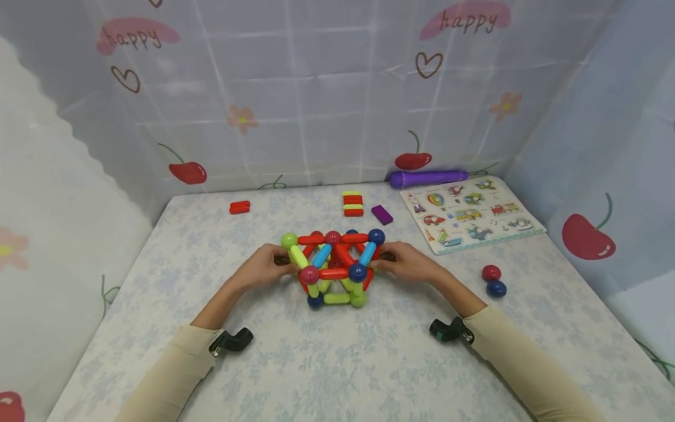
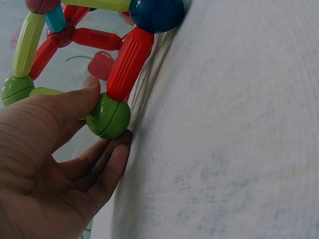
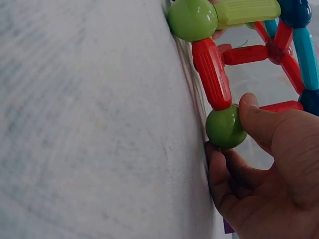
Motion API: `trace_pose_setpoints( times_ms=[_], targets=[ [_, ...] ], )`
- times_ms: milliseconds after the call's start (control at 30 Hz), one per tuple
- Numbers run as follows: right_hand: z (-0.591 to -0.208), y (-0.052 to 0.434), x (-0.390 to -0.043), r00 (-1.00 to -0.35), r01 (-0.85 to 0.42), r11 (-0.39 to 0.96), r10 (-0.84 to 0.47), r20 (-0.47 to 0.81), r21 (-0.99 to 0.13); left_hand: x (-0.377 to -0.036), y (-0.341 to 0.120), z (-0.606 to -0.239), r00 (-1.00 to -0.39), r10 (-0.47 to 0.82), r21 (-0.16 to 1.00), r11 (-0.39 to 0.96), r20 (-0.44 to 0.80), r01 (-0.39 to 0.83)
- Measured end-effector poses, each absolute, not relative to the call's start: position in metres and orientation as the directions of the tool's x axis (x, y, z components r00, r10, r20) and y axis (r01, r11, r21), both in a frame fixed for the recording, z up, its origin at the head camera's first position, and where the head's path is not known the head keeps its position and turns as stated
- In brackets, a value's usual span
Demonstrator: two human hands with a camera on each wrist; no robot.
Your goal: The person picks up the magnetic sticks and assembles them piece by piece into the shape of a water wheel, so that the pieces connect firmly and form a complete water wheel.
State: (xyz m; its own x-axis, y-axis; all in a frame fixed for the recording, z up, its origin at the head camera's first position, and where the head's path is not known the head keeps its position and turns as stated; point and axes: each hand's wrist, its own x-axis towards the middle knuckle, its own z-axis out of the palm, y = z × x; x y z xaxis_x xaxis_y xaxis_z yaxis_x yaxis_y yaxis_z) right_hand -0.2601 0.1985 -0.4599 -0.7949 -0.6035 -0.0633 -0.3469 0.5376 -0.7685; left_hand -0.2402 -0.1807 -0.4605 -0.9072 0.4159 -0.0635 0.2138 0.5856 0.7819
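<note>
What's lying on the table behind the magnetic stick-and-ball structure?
Behind the structure lie a red-and-yellow stack of sticks, a purple block and a red piece. Anything directly behind its frame is hidden.

Place: a play corner at home.
Walls: thin cloth with red cherries (image 1: 187, 172).
Toys: flat picture puzzle board (image 1: 469, 213).

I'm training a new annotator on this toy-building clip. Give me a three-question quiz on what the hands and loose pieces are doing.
1. True or false: both hands touch the stick-and-ball frame.
2. What does the left hand grip in the left wrist view? A) purple block B) green ball C) puzzle board
3. Which two loose balls lie right of the right hand?

Key: 1 true. 2 B, the green ball. 3 the red ball and the blue ball.
</note>
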Motion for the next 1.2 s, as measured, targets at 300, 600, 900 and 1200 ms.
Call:
trace_pose_setpoints(
  times_ms=[300, 600, 900, 1200],
  targets=[
    [-0.4598, 0.2003, -0.2613, -0.791, -0.375, 0.506, -0.612, -0.018, -0.777, -0.2416, -0.1797, -0.4582, -0.901, 0.431, 0.801, 0.557, -0.052, 0.220],
    [-0.4608, 0.2002, -0.2598, -0.817, -0.389, 0.513, -0.577, 0.028, -0.765, -0.2423, -0.1803, -0.4565, -0.917, 0.399, 0.807, 0.539, 0.008, 0.242],
    [-0.4599, 0.2008, -0.2591, -0.799, -0.441, 0.442, -0.589, 0.118, -0.781, -0.2411, -0.1821, -0.4558, -0.908, 0.413, 0.834, 0.473, 0.075, 0.284],
    [-0.4592, 0.1986, -0.2583, -0.795, -0.448, 0.376, -0.582, 0.169, -0.811, -0.2385, -0.1845, -0.4574, -0.902, 0.412, 0.848, 0.425, 0.131, 0.317]
  ],
)
